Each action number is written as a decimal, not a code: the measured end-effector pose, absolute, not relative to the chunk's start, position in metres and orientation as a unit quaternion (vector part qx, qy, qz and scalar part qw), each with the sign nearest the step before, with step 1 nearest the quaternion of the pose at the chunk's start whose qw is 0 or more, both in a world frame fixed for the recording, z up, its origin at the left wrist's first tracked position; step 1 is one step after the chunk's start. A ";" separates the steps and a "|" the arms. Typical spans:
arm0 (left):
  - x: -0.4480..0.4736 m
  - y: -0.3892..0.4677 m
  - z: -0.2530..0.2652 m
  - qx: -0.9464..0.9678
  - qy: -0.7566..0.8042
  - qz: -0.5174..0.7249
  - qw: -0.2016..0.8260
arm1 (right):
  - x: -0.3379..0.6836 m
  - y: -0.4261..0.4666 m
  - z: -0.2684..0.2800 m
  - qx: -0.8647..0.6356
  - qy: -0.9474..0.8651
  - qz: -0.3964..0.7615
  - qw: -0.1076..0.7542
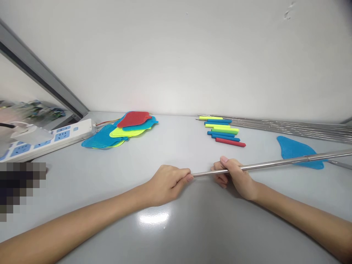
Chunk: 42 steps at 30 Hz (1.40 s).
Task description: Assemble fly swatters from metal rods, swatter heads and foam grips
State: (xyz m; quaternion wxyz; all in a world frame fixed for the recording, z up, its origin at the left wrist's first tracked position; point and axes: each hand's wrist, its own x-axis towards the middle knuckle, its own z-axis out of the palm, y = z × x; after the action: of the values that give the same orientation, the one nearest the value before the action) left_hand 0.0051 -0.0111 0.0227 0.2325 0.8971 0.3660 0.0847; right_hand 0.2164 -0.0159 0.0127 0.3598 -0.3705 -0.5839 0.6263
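A metal telescopic rod [271,165] runs nearly level across the front of me and leaves the view at the right edge. My left hand [172,183] is closed around its thin left end, which the fingers hide. Further along, my right hand [233,178] grips the rod between thumb and fingers. Behind the rod, on the right, lies a blue fly swatter head [297,148] with a metal rod at its narrow tip. Several coloured handle sleeves [224,131] lie in a row beyond my right hand.
Flat swatter heads in red, blue and yellow [134,119] are piled at back left. Several metal rods [291,128] lie along the wall at right. A white power strip [71,132] with a plug stands at left, beside a grey frame post [41,68].
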 end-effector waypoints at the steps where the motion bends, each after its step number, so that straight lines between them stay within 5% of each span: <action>1: 0.005 -0.011 0.023 0.897 0.366 0.086 0.232 | 0.216 -0.016 0.013 -0.371 -0.586 0.625 0.358; 19: 0.006 -0.011 0.028 0.894 0.364 0.091 0.246 | 0.216 -0.017 0.014 -0.371 -0.646 0.589 0.314; 27: 0.008 -0.014 0.030 0.874 0.377 0.135 0.276 | 0.211 -0.013 0.017 -0.411 -0.568 0.606 0.377; 33: 0.010 -0.016 0.026 0.884 0.388 0.185 0.184 | 0.215 -0.015 0.017 -0.401 -0.556 0.616 0.388; 42: 0.013 -0.016 0.028 0.888 0.394 0.135 0.193 | 0.213 -0.011 0.013 -0.432 -0.486 0.581 0.491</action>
State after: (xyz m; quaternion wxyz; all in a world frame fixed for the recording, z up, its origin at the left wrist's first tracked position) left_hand 0.0133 -0.0162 0.0284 0.1932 0.8882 0.3945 0.1346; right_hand 0.2130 -0.0114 0.0131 0.4905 -0.4316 -0.4857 0.5807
